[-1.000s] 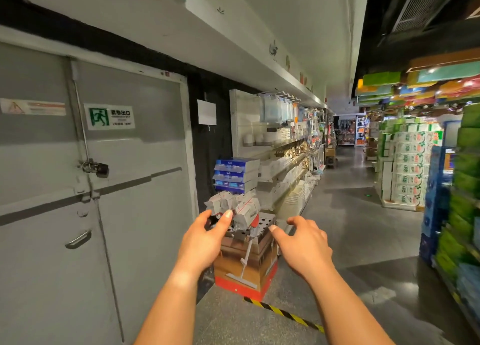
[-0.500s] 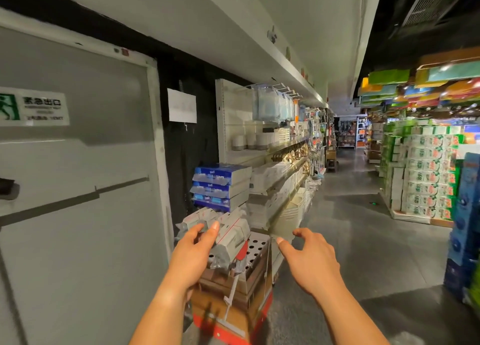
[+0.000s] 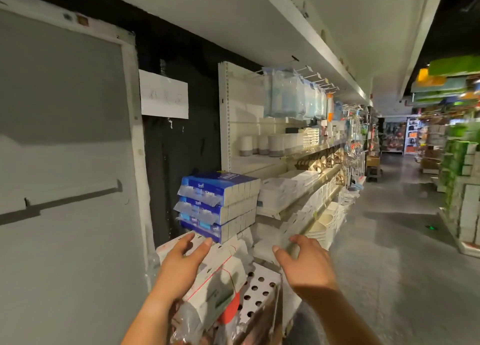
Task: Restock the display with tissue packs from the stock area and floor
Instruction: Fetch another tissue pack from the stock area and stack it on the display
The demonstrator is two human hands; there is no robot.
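Three blue and white tissue packs (image 3: 219,203) lie stacked at the near end of the shelving, on top of white and red tissue packs (image 3: 220,272) wrapped in clear plastic. My left hand (image 3: 181,264) reaches over the white packs, fingers straight, fingertips just below the lowest blue pack. My right hand (image 3: 304,264) hovers to the right of the pile, fingers loosely curled, holding nothing. Under the packs sits a white perforated box (image 3: 259,290).
A grey emergency door (image 3: 65,175) fills the left. A white shelving unit (image 3: 280,163) with cups, trays and hanging bags runs down the aisle. The grey aisle floor (image 3: 389,240) stretches right, with stacked green and white goods (image 3: 462,188) at the far right.
I have moved closer to the stack; the door has slid off to the left. Both hands have risen toward the blue packs and stay apart, holding nothing.
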